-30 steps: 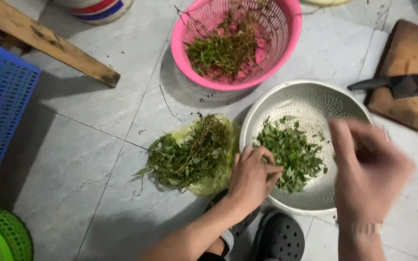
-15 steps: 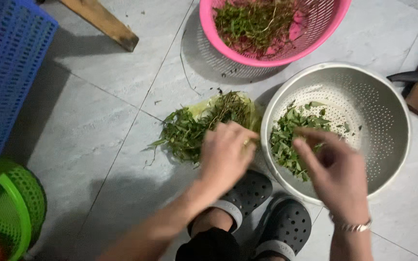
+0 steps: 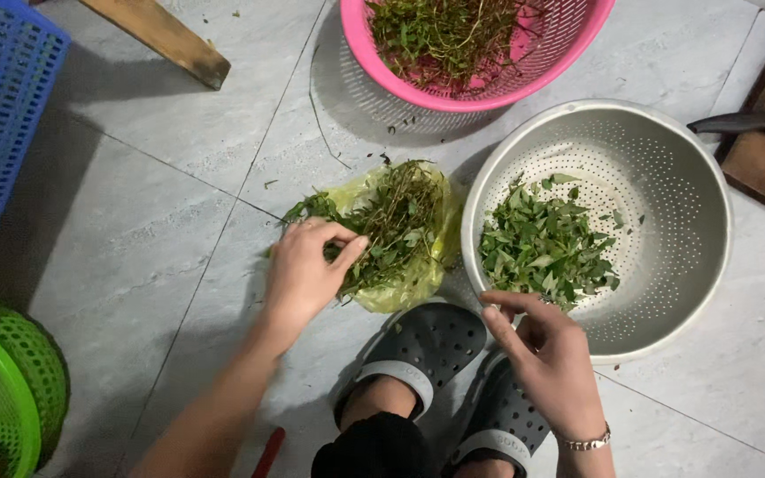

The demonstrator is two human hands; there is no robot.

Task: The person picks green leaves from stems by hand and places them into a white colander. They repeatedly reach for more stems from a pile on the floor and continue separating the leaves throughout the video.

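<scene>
On grey floor tiles, at twelve o'clock from our feet | our left hand (image 3: 305, 270) pinches leafy green herb stems (image 3: 382, 226) heaped on a yellow plastic bag (image 3: 409, 283) | right hand (image 3: 546, 354) loosely curled, empty, at six o'clock of the perforated white colander (image 3: 675, 177) | stems light, limp, tear-prone; grip low | right hand has drawn back off the picked leaves (image 3: 542, 248) since.

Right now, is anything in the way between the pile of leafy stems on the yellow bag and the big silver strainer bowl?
Nothing visible blocks it. The pile of green leafy stems on the yellow plastic bag, where the left hand rests, lies right beside the silver perforated metal colander; only its low rim lies between.
</scene>
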